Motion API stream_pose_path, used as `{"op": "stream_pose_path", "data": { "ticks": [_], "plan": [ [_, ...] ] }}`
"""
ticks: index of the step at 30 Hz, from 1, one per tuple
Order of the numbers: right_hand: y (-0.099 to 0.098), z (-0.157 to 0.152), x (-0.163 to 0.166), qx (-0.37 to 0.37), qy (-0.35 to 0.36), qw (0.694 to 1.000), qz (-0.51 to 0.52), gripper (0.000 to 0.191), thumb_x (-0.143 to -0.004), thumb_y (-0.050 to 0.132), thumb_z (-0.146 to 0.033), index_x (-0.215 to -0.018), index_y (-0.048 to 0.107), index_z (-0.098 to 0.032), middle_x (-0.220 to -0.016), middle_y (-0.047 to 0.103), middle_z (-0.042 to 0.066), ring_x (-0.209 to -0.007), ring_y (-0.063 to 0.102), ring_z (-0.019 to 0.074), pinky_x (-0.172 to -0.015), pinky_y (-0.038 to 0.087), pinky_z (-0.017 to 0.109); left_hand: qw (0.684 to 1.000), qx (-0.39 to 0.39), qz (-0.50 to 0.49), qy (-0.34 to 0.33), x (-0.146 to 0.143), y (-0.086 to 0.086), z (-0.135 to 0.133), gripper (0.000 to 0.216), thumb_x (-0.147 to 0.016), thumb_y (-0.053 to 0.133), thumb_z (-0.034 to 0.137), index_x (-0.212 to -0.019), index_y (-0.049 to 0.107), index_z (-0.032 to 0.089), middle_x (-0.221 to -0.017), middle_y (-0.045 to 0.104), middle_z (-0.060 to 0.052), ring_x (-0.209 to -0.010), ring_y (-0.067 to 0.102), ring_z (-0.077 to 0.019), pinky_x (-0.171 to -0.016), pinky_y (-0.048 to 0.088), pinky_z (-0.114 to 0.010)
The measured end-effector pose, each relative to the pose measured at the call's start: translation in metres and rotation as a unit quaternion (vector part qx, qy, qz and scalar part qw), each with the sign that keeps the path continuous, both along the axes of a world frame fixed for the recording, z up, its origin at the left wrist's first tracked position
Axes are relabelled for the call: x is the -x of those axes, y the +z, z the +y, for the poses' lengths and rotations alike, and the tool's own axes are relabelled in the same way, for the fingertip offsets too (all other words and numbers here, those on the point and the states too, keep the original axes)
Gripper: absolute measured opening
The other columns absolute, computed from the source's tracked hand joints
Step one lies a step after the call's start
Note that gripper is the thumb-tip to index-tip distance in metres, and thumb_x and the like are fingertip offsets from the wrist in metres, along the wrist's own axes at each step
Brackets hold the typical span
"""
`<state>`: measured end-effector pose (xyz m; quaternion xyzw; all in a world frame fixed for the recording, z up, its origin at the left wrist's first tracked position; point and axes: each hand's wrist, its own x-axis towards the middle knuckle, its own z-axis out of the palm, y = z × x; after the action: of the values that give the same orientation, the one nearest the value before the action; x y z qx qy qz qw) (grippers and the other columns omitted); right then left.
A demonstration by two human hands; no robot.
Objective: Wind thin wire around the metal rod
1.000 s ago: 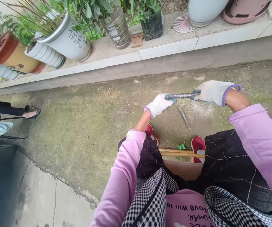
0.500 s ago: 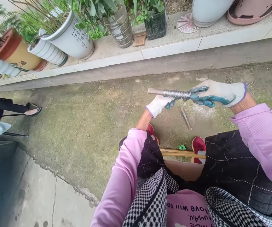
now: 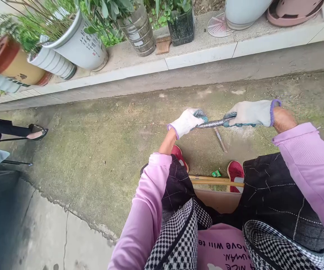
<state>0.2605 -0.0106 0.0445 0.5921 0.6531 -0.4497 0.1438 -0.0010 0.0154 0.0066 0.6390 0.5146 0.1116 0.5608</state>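
Note:
A stick wound with silvery wire (image 3: pixel 214 123) is stretched nearly level between my two gloved hands, over the ground. My left hand (image 3: pixel 188 120), in a white glove with blue-green coated fingers, is closed round its left end and hides that end. Closed on the right end is my right hand (image 3: pixel 250 113), in a similar glove with a purple cuff edge. Only the wire-covered middle shows between them. Below the hands, a second, shorter stick (image 3: pixel 220 140), partly silvery, lies on the ground.
A tiled ledge (image 3: pixel 198 56) runs across the front, bearing several potted plants such as a white pot (image 3: pixel 85 47). Yellowish poles (image 3: pixel 209 180) and a green wrapper (image 3: pixel 216 173) lie near my red shoes (image 3: pixel 235 174). Another person's foot (image 3: pixel 37 133) shows at left.
My left hand has turned and now covers the stick's bare left end, which stuck out before. The stick sits slightly lower, and my right hand has rolled over it.

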Motion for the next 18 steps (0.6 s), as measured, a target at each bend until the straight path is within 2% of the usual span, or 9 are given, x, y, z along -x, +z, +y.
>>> {"op": "stream_pose_path", "data": {
  "ticks": [5,10,14,18],
  "plan": [
    [0.003,0.008,0.011,-0.107,0.045,0.99,-0.084,0.02,-0.109,0.066,-0.034,-0.097,0.075,-0.019,-0.081,0.07,0.008,-0.071,0.058,0.0221,-0.072,0.041,0.038,0.997,0.039,-0.015,0.058,-0.016,0.007,-0.012,0.012,-0.101,0.068,0.011,-0.092,0.071,0.018,-0.061,0.058,0.005,-0.05,0.045,-0.0077,-0.051,0.031,-0.02],
    [0.006,0.009,0.009,-0.103,0.044,0.99,-0.087,0.02,-0.109,0.066,-0.036,-0.099,0.074,-0.02,-0.08,0.07,0.005,-0.074,0.059,0.0208,-0.073,0.04,0.036,0.998,0.025,0.005,0.065,-0.011,0.012,-0.009,0.015,-0.105,0.063,0.011,-0.096,0.072,0.018,-0.06,0.058,0.006,-0.048,0.042,-0.0086,-0.051,0.033,-0.022],
    [0.0,0.006,0.006,-0.062,0.044,0.995,-0.058,0.023,-0.103,0.071,-0.034,-0.084,0.071,-0.022,-0.07,0.067,0.002,-0.067,0.059,0.0205,-0.068,0.04,0.036,0.994,-0.067,0.087,0.008,-0.002,0.002,-0.002,0.018,-0.097,0.065,0.007,-0.089,0.076,0.018,-0.064,0.062,0.003,-0.058,0.052,-0.0128,-0.064,0.044,-0.025],
    [-0.001,0.005,0.006,-0.074,0.054,0.994,-0.066,0.025,-0.1,0.074,-0.034,-0.077,0.069,-0.024,-0.068,0.068,0.004,-0.063,0.059,0.0219,-0.066,0.041,0.036,0.98,-0.116,0.146,-0.069,0.0,-0.003,0.0,0.017,-0.095,0.067,0.01,-0.088,0.079,0.019,-0.067,0.066,0.0,-0.067,0.06,-0.0178,-0.074,0.049,-0.03]
  ]
}}
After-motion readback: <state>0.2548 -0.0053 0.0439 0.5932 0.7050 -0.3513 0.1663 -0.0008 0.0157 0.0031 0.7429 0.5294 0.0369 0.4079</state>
